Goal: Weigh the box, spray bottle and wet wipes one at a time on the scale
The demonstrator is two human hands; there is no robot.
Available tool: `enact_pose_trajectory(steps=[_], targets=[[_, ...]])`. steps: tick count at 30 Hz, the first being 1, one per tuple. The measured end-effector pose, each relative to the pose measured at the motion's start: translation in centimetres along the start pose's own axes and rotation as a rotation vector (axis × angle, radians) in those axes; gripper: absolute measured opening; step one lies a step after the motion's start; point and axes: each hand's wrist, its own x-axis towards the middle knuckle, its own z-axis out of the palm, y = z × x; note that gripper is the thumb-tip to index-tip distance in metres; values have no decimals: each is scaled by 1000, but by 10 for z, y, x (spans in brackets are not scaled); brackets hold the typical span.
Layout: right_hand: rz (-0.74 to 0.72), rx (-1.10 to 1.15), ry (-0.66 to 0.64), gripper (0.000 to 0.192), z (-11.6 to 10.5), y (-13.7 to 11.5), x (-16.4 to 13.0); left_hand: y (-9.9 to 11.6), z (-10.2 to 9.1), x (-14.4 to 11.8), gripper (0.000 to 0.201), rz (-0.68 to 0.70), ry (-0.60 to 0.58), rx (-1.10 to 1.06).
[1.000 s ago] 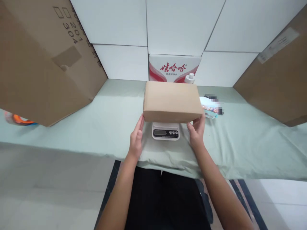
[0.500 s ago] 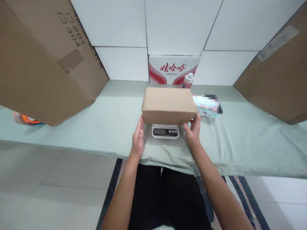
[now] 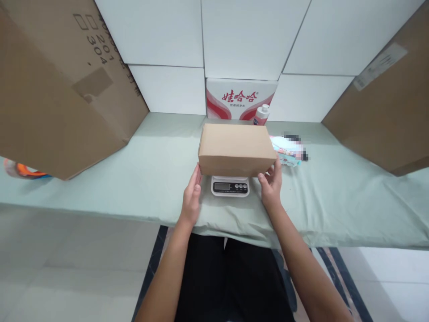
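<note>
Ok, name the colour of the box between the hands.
Light brown box, best seen in the head view.

We read 201 and 304 on the brown carton (image 3: 56, 107) at left, and red 娃哈哈 with ® above 饮用纯净水 on the red-and-white carton (image 3: 238, 100). The scale (image 3: 230, 186)'s small print was too tiny for us.

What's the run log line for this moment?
cardboard box: over white scale, contact unclear | left hand: box's left side | right hand: box's near right corner

Black legwear (image 3: 231, 279) (forearms (image 3: 171, 264) bare above).
</note>
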Motion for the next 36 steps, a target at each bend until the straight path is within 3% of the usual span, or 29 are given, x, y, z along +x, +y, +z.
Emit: enact_pose_trajectory(steps=[3, 7, 11, 14, 19, 23, 26, 28, 31, 33, 36], targets=[[3, 41, -1, 85, 3, -11, 19, 17, -10, 23, 80, 22, -36, 30], [14, 64, -80, 83, 29, -15, 62, 22, -29, 84, 82, 60, 9, 88], [90, 120, -164, 89, 74, 1, 106, -4, -41, 158, 81, -10, 137, 79], [247, 214, -207, 92, 98, 16, 132, -30, -46, 197, 74, -74, 230, 58], [549, 288, -316, 92, 111, 31, 156, -66, -50, 213, 78, -93, 312, 152], [624, 296, -384, 105, 128, 39, 166, -76, -46, 208, 79, -79, 333, 246], [633, 304, -390, 106, 143, 40, 171, -74, -42, 207, 84, -88, 281, 308], [588, 328, -349, 100, 142, 36, 171, -74, -40, 207, 86, -73, 239, 331], [381, 361, -182, 80, 117, 27, 163, -75, -40, 208, 83, -56, 228, 321], [220, 337, 10, 68, 91, 25, 157, -77, -40, 208, 76, -39, 239, 316], [81, 194, 319, 68, 63, 40, 157, -76, -37, 205, 69, 18, 245, 333]])
